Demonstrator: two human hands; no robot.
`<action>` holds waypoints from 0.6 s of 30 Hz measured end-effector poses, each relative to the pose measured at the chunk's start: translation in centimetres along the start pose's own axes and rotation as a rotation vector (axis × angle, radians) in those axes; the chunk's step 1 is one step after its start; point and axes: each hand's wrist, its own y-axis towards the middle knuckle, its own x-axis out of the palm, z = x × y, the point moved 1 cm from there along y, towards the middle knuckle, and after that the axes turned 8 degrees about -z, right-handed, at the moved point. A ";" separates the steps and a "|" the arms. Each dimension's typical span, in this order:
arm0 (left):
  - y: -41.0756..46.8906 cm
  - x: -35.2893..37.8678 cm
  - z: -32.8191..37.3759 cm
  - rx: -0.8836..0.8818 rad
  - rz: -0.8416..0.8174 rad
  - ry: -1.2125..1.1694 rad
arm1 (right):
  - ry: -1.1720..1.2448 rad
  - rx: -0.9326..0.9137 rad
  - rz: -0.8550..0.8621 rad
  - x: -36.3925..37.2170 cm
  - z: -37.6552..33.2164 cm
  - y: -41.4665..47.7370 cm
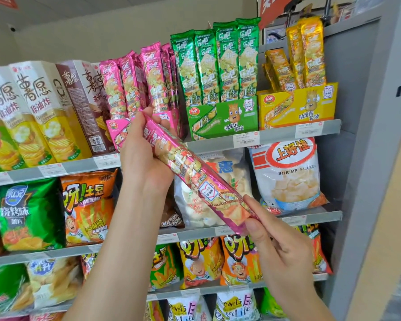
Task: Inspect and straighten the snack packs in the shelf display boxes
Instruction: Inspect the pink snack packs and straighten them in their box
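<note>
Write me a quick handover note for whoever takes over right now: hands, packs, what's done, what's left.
Left hand: grips the upper end of a long pink foil snack pack, held slanted in front of the shelf, out of its box.
Right hand: pinches the pack's lower end.
Pink cardboard display box: the pink packs in it lean slightly.
Green cardboard display box: green packs stand upright and look tidy.
Yellow cardboard display box: the left yellow packs sit lower and tilted.
Left to do: return the held pack to the pink box, then straighten the pink and yellow packs.
</note>
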 end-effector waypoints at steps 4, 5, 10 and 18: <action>0.0 -0.1 0.4 -0.014 -0.117 -0.093 | -0.160 -0.217 0.001 0.0 0.6 0.1; 0.0 -0.2 0.6 -0.012 -0.130 -0.100 | -0.196 -0.268 0.027 0.1 0.7 0.1; 0.3 -0.1 1.4 -0.006 -0.119 0.006 | -0.200 -0.295 0.115 0.9 1.2 -0.6; 1.3 -0.1 3.5 0.034 -0.263 0.722 | 0.135 0.135 0.013 2.2 1.0 0.4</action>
